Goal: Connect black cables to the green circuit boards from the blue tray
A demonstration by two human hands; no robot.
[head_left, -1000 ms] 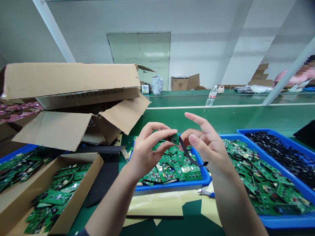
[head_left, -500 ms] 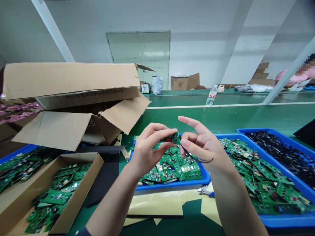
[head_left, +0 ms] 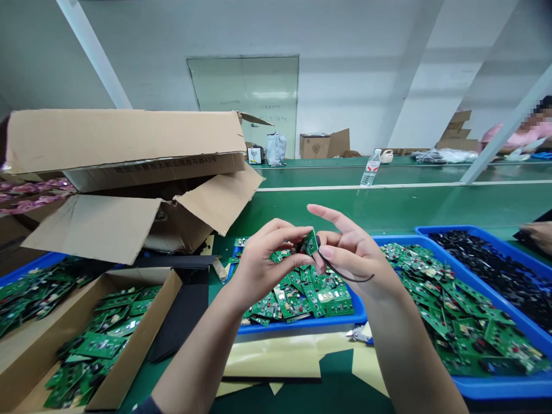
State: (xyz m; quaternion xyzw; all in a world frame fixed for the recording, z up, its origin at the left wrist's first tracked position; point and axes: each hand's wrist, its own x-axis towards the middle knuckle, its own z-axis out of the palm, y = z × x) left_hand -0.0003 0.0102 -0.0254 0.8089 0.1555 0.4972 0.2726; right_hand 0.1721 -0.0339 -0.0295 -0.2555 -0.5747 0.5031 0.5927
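The left hand (head_left: pixel 259 267) pinches a small green circuit board (head_left: pixel 309 243) between thumb and fingertips, holding it up above the middle blue tray (head_left: pixel 302 326) of loose boards. The right hand (head_left: pixel 356 256) meets it, thumb and middle fingers pressed onto a thin black strip (head_left: pixel 345 277) at the board's edge, index finger stretched out free. Doing this well probably means keeping the board steady in the left hand, pressing the strip down evenly along the edge, and letting its loose tail hang clear of the tray.
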